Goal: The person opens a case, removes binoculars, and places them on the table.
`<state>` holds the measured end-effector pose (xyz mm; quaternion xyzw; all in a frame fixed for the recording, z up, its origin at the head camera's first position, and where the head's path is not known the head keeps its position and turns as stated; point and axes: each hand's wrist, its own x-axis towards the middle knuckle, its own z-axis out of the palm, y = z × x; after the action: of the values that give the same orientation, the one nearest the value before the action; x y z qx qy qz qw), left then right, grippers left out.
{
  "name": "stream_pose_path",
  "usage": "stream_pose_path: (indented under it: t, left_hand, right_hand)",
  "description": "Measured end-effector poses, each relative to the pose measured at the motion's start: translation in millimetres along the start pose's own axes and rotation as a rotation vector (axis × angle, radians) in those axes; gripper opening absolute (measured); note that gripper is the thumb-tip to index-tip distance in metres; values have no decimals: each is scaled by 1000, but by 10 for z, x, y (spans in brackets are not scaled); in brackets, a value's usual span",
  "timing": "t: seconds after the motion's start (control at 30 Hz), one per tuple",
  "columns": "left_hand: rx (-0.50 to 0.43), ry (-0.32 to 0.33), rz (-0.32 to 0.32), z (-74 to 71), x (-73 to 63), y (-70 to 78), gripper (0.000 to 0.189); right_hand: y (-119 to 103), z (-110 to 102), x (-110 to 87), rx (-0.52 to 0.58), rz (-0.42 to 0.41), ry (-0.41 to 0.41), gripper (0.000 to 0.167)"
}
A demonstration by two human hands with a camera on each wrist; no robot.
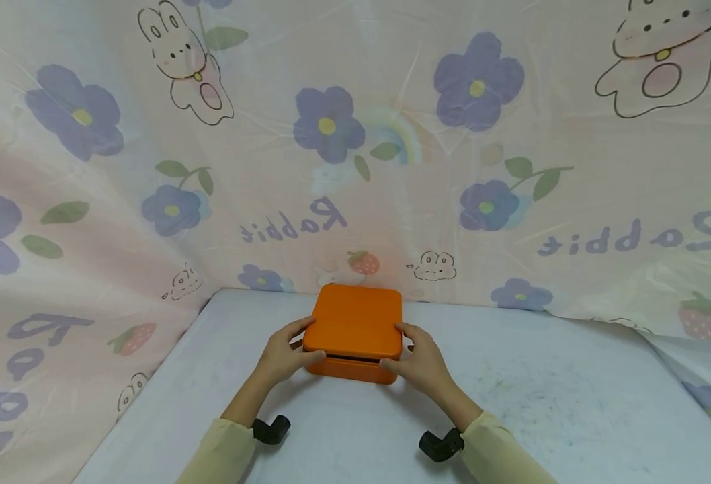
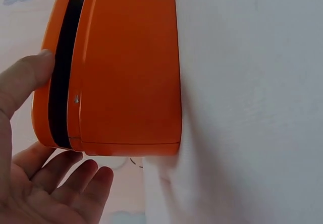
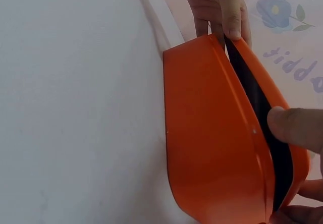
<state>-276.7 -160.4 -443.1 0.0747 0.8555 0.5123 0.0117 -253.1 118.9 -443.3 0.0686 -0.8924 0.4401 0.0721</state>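
At the back and along both sides, rabbit-print curtain (image 1: 428, 202), too folded to tell whether in one piece or several. Below it, one white tabletop (image 1: 513, 417), smudged toward the right. Across the back of the curtain, two complete mirror-written "Rabbit" words (image 1: 636, 236).

On the tabletop, close to the far edge and about midway across, one rounded-corner orange box (image 1: 349, 372). On top of it, one matching orange lid (image 1: 355, 319), slightly raised along the front over one long dark gap; too dark to make out anything inside.

From the near side, two pale yellow sleeves (image 1: 219, 454), one per arm. With the left hand (image 1: 284, 353), grips the lid near its left front corner, thumb against the front edge, fingers bent by the side. With the right hand (image 1: 421, 361), grips the lid likewise near the right front corner, thumb on the front edge, fingers along the side.

At the wrists, two black elbow-shaped mounts (image 1: 272, 430), one per arm. Smallest, printed on the curtain: three red strawberries (image 1: 364, 263), one behind the box, one left, one far right.
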Motion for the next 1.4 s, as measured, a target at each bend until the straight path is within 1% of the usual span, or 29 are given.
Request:
stream_pose_path:
  t: [0.17, 0.4, 0.53, 0.8, 0.93, 1.1, 1.4]
  left_hand:
    - [-21, 4, -14, -6, -5, 23, 77]
    - [-44, 21, 6, -26, -6, 57, 77]
    - [-35, 26, 19, -32, -2, 102, 79]
    - [-25, 38, 30, -23, -18, 178, 78]
    - [-20, 50, 40, -14, -28, 213, 78]
    - [-22, 63, 59, 2, -28, 253, 78]
    - [-37, 70, 59, 56, -9, 292, 77]
  right_hand:
    - [-20, -12, -5, 10, -13, 7, 77]
    - [-65, -55, 12, 10, -35, 20, 77]
    - [-72, -84, 26, 4, -38, 26, 77]
    - [-103, -150, 19, 23, -78, 31, 76]
    - [-112, -186, 28, 9, -93, 35, 76]
    - [-102, -229, 33, -5, -79, 26, 76]
    - [-66, -310, 26, -16, -63, 15, 76]
